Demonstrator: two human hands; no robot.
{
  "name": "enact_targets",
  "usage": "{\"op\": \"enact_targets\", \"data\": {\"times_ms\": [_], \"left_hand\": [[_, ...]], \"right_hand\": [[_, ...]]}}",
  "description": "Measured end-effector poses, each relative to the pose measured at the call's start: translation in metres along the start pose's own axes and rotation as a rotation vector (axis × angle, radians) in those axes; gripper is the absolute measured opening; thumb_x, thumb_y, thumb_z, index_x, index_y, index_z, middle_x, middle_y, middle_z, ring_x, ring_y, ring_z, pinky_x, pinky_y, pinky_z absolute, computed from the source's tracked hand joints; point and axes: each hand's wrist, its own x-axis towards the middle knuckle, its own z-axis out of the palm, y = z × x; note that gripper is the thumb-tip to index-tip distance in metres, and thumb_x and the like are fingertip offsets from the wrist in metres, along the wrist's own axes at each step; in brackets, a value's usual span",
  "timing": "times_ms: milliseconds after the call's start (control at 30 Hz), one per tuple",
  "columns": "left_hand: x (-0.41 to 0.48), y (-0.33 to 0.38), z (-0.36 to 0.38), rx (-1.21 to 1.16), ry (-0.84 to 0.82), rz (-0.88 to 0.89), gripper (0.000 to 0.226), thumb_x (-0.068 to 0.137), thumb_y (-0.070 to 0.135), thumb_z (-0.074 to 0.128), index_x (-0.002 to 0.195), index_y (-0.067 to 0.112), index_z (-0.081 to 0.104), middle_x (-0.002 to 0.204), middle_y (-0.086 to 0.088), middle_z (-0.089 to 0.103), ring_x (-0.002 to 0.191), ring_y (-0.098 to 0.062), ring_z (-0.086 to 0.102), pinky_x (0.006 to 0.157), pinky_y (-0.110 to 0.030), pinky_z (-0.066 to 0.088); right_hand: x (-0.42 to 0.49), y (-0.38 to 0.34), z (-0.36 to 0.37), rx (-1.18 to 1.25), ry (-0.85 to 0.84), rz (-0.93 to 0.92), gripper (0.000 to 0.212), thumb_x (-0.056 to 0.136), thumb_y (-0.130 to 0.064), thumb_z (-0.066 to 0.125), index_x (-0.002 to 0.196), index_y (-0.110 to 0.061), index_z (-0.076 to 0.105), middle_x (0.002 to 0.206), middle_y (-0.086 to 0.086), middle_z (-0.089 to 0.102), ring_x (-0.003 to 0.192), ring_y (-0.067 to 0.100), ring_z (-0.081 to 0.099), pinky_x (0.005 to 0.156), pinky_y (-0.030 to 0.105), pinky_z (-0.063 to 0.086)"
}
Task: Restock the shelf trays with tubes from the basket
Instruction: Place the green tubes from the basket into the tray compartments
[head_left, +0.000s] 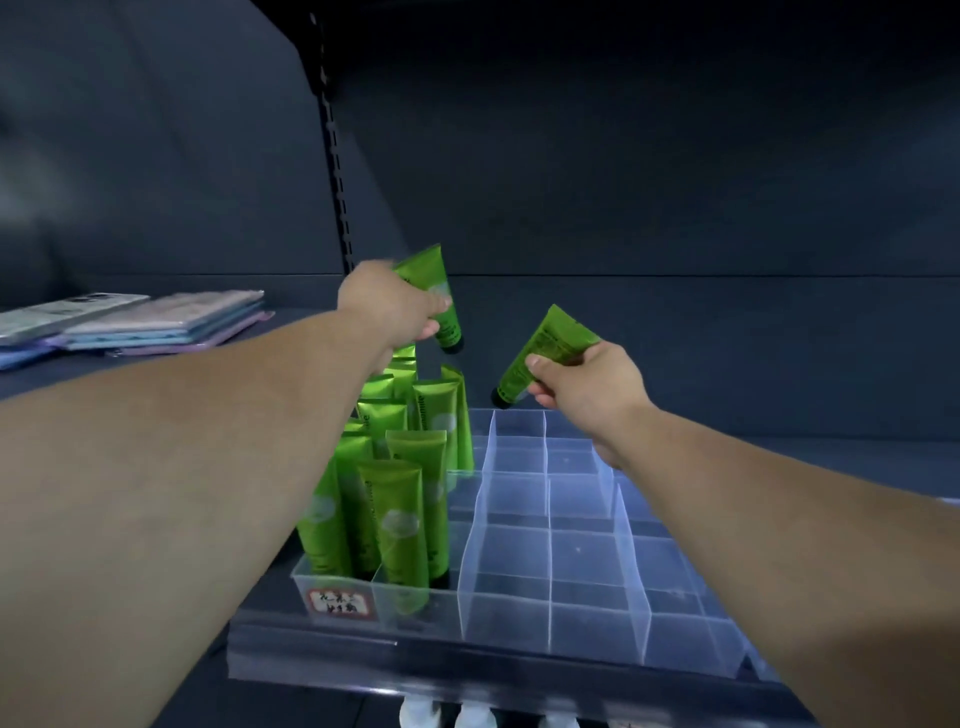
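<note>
**Spotter:** You are facing a dark grey shop shelf (779, 415), with a slotted metal upright (337, 171) running up its back panel.

**Operator:** What are my hands doing?

**Spotter:** Your left hand (387, 306) is pinching a glossy green plastic tube (439, 291) with a black cap, cap pointing down, above the back of the filled rows. Your right hand (587, 384) is gripping a second green tube (540, 353) between thumb and fingers. It is tilting cap-down to the left, over the back edge of the clear plastic divided tray (597, 618). Neither tube is touching the tray.

**Operator:** Which step is this?

**Spotter:** I judge you are placing. The upright green tubes (395, 519) are standing caps down and filling only the left columns. The basket is not showing in view. Next, you are probably needing to turn each held tube upright and lower it into a free cell just beside the filled rows. Some standing tubes are leaning, so watch that you are not knocking them.

**Operator:** Any writing?

**Spotter:** A red-bordered white label (340, 603) on the tray's front wall is carrying handwritten characters that I cannot read. Print is running up the tubes' sides, too blurred to make out. A stack of flat pastel packets (166, 322) is lying well apart on the left.
</note>
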Motion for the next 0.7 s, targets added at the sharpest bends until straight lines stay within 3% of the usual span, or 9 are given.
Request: {"op": "enact_targets", "data": {"times_ms": [100, 167, 233, 333, 400, 500, 600, 700], "left_hand": [[0.016, -0.008, 0.008, 0.079, -0.073, 0.042, 0.042, 0.084, 0.01, 0.068, 0.12, -0.006, 0.054, 0.058, 0.002, 0.064, 0.058, -0.008, 0.065, 0.068, -0.023, 0.058], [0.024, -0.012, 0.012, 0.149, -0.101, 0.047, 0.034, 0.084, 0.006, 0.067, 0.114, -0.006, 0.056, 0.038, 0.012, 0.057, 0.041, 0.002, 0.059, 0.06, -0.019, 0.058], [0.03, -0.016, 0.015, 0.22, -0.139, 0.054, 0.032, 0.082, 0.004, 0.068, 0.112, -0.004, 0.058, 0.034, 0.021, 0.052, 0.037, 0.005, 0.056, 0.065, -0.022, 0.059], [0.037, -0.019, 0.018, 0.356, -0.192, 0.087, 0.033, 0.08, 0.005, 0.07, 0.112, 0.001, 0.061, 0.038, 0.02, 0.056, 0.04, 0.004, 0.057, 0.07, -0.026, 0.059], [0.038, -0.019, 0.019, 0.453, -0.221, 0.121, 0.037, 0.08, 0.009, 0.072, 0.115, 0.002, 0.06, 0.052, 0.008, 0.066, 0.052, -0.002, 0.065, 0.075, -0.029, 0.059], [0.038, -0.018, 0.019, 0.667, -0.28, 0.143, 0.056, 0.08, 0.026, 0.075, 0.127, 0.008, 0.052, 0.089, -0.011, 0.074, 0.087, -0.023, 0.071, 0.088, -0.037, 0.055], [0.037, -0.014, 0.017, 0.939, -0.296, 0.219, 0.06, 0.082, 0.038, 0.07, 0.133, 0.014, 0.05, 0.104, -0.009, 0.071, 0.094, -0.025, 0.068, 0.086, -0.035, 0.054], [0.036, -0.01, 0.017, 1.102, -0.3, 0.297, 0.054, 0.09, 0.037, 0.06, 0.138, 0.018, 0.045, 0.126, -0.008, 0.059, 0.107, -0.025, 0.059, 0.086, -0.03, 0.047]], "right_hand": [[0.016, 0.002, 0.008, -0.023, -0.023, -0.016, 0.01, 0.089, -0.028, 0.066, 0.09, -0.018, 0.067, 0.076, 0.0, 0.073, 0.081, 0.019, 0.071, 0.086, 0.034, 0.057], [0.026, 0.003, 0.012, -0.041, -0.025, -0.034, 0.011, 0.09, -0.028, 0.064, 0.093, -0.018, 0.067, 0.077, 0.001, 0.073, 0.084, 0.019, 0.071, 0.087, 0.035, 0.056], [0.034, 0.005, 0.015, -0.063, -0.023, -0.055, 0.013, 0.09, -0.028, 0.063, 0.097, -0.016, 0.065, 0.078, 0.002, 0.073, 0.08, 0.018, 0.069, 0.087, 0.035, 0.056], [0.044, 0.008, 0.021, -0.105, -0.04, -0.084, 0.012, 0.09, -0.027, 0.063, 0.097, -0.018, 0.061, 0.079, 0.004, 0.073, 0.085, 0.021, 0.07, 0.087, 0.04, 0.056], [0.049, 0.01, 0.024, -0.128, -0.061, -0.097, 0.011, 0.09, -0.026, 0.063, 0.098, -0.018, 0.06, 0.079, 0.005, 0.073, 0.085, 0.022, 0.071, 0.087, 0.041, 0.056], [0.054, 0.012, 0.028, -0.155, -0.087, -0.119, 0.013, 0.09, -0.024, 0.063, 0.1, -0.016, 0.06, 0.078, 0.006, 0.073, 0.082, 0.021, 0.071, 0.086, 0.042, 0.056], [0.056, 0.015, 0.032, -0.18, -0.12, -0.114, 0.007, 0.09, -0.023, 0.063, 0.093, -0.02, 0.058, 0.081, 0.006, 0.072, 0.085, 0.021, 0.071, 0.087, 0.042, 0.056], [0.057, 0.018, 0.034, -0.212, -0.152, -0.089, 0.012, 0.091, -0.024, 0.061, 0.099, -0.016, 0.059, 0.083, 0.006, 0.072, 0.086, 0.02, 0.071, 0.087, 0.042, 0.056]]}}
